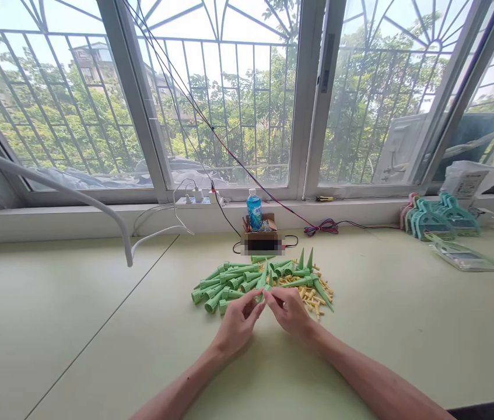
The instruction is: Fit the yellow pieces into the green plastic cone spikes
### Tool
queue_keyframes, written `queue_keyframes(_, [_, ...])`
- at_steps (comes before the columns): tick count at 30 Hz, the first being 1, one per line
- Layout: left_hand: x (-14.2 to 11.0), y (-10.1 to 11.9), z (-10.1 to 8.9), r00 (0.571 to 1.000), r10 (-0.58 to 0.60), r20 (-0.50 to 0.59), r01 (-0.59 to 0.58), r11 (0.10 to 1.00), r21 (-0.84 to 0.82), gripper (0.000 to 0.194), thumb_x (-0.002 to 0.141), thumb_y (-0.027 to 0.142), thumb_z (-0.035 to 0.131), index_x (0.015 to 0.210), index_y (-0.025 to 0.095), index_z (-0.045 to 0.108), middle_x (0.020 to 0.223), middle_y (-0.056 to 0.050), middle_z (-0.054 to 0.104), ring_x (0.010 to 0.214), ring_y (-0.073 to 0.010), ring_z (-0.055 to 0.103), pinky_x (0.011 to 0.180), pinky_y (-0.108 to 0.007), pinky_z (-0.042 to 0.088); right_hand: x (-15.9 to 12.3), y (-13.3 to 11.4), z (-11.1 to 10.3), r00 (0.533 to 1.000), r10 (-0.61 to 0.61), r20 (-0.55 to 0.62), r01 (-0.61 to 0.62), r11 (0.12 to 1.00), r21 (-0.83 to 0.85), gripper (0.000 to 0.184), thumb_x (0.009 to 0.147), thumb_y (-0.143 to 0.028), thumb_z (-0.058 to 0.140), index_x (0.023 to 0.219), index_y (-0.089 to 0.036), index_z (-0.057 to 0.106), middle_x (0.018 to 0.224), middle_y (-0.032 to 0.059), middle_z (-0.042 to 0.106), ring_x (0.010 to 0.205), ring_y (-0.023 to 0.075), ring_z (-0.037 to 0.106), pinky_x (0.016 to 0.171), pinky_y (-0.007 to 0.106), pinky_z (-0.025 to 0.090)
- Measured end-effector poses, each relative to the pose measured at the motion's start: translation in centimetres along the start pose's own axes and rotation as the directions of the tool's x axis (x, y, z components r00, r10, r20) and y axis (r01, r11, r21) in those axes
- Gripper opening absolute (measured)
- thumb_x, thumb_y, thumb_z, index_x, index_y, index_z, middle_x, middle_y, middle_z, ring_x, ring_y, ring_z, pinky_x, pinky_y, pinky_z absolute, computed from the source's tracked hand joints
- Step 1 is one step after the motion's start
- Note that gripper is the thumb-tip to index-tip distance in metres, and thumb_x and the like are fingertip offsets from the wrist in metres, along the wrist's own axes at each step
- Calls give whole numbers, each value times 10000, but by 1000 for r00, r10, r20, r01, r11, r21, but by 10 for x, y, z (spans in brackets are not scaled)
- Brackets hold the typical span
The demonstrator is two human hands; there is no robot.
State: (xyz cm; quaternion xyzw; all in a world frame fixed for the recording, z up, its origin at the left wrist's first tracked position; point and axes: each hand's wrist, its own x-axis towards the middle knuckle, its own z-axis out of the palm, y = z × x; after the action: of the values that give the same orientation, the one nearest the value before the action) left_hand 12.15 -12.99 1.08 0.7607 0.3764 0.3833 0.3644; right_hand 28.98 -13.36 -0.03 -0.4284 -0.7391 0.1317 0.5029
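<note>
My left hand [238, 322] is closed, thumb and fingers pinching the wide end of a green plastic spike [263, 279] that points away from me. My right hand [289, 309] meets it there, its fingertips pressed together at the same wide end; they hide whether a small part sits between them. Beyond and to the left of my hands lies a heap of green plastic spikes [214, 289] with hollow collars. To the right, small yellow plastic pieces [312, 300] lie loose, with several green spikes [323, 293] on and among them, two standing upright.
Behind the heap, a cardboard box [273, 221] holds a blue-labelled bottle [254, 211]. A coiled cable [323, 227] and a power strip [194, 202] are near the window. Teal plastic hangers [433, 219] stand at the back right. A white tube [98, 201] arches over the table's left.
</note>
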Motion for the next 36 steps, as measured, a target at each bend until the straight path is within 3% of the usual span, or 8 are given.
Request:
queue_keyframes(13, [-1,5,2,995,38,-89,-30,995,94,427,880,485,561,1138,158,658,577,56,392,526,-115,320,523,-224,277,-1,-3,-2,999,19,28,-20,999,26,476,971,-364,416,533,-192,344,514,-46,320,483,93,292,482,244,236])
queue_keyframes(36, [-1,0,2,996,71,-56,-64,991,120,410,915,419,531,1174,133,668,586,45,377,540,-110,305,517,-219,271,-1,-4,-2,1000,-2,17,2,1000,-4,482,976,-378,404,538,-192,322,513,-48,300,482,93,277,492,243,232])
